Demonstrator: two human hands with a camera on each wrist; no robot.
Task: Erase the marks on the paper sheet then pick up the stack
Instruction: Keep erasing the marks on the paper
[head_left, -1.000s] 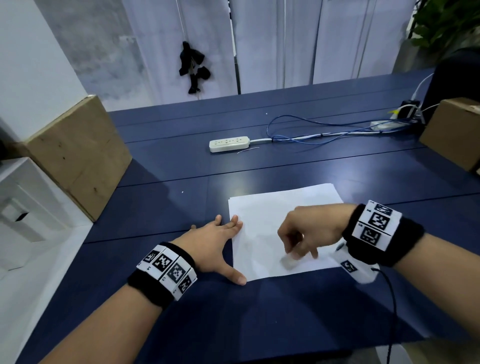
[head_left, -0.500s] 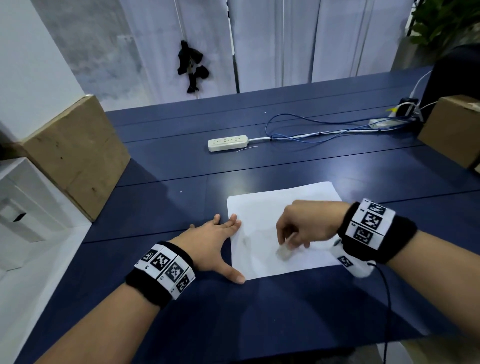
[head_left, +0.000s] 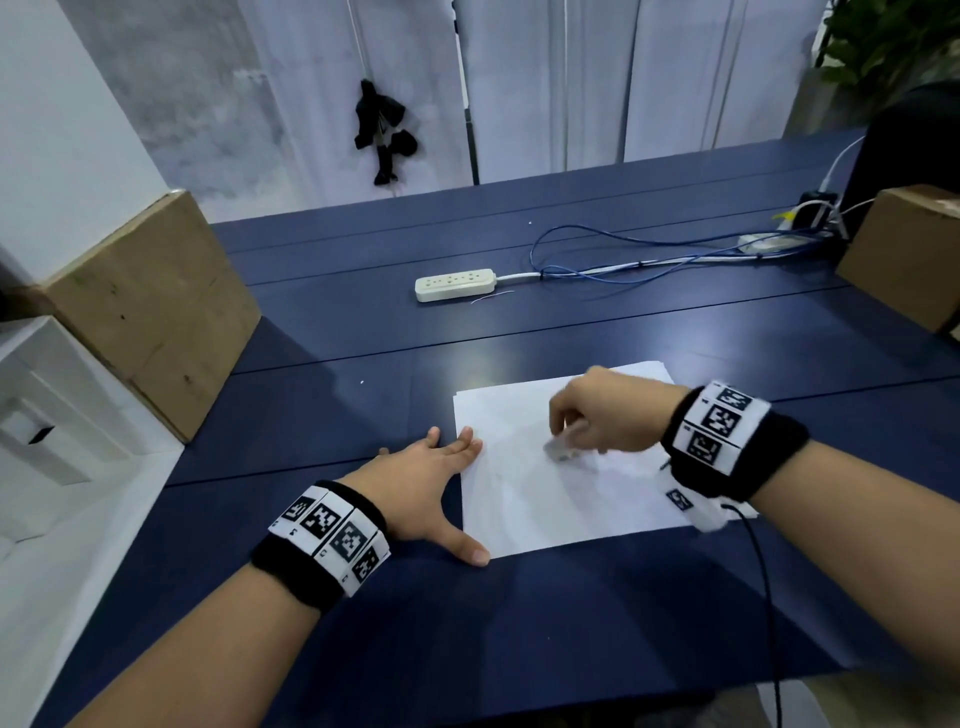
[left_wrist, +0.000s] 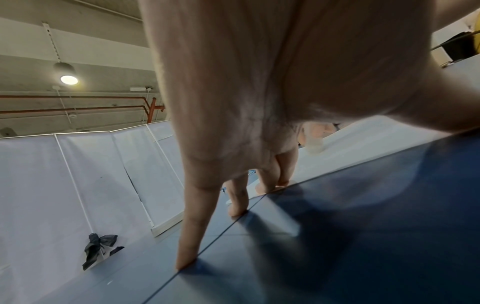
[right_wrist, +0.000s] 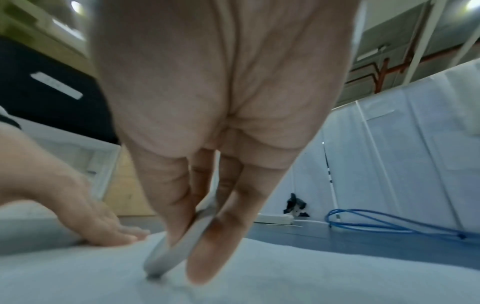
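Dark blue worktop (head_left: 363, 332) runs back to white curtain panels (head_left: 571, 78). A cardboard box (head_left: 150, 306) leans at the left, another box (head_left: 909, 260) sits right. A ceiling lamp (left_wrist: 68, 79) glows overhead, with red pipes (left_wrist: 78, 102) crossing the concrete.

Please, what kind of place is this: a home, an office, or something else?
Probably an office or lab workspace, not a home. A long dark blue table carries a power strip with loose blue cables, cardboard boxes stand at its edges, and white partition screens enclose it under exposed ceiling pipes.
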